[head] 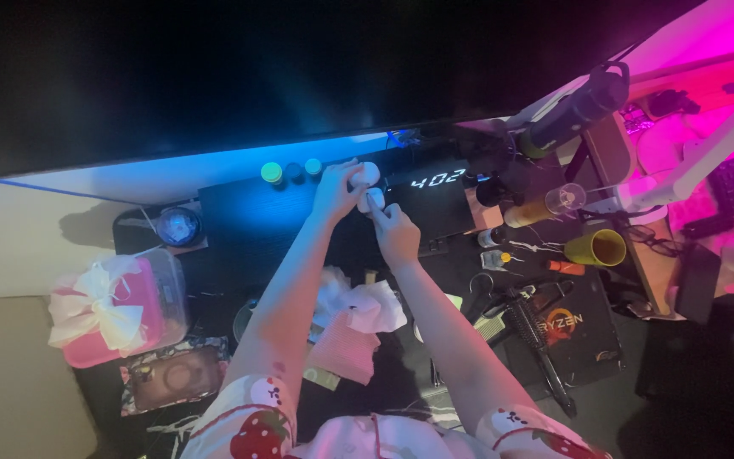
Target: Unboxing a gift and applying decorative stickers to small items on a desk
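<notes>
Both hands up over the dark surface (239, 223) by the clock, left hand (335, 190) fingers closed round a small white ball (366, 174), right hand (394, 228) pinching another white piece (375, 199) — best kept steady, grip gentle.

A dark desk (248, 225) (blue glow behind, pink light at right) fills the room.

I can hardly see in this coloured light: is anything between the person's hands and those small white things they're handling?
Nothing visible. The left hand already grips one small white round object, and the right hand holds the other white piece just below it. The crumpled white cloth lies nearer the body, under the forearms.
</notes>
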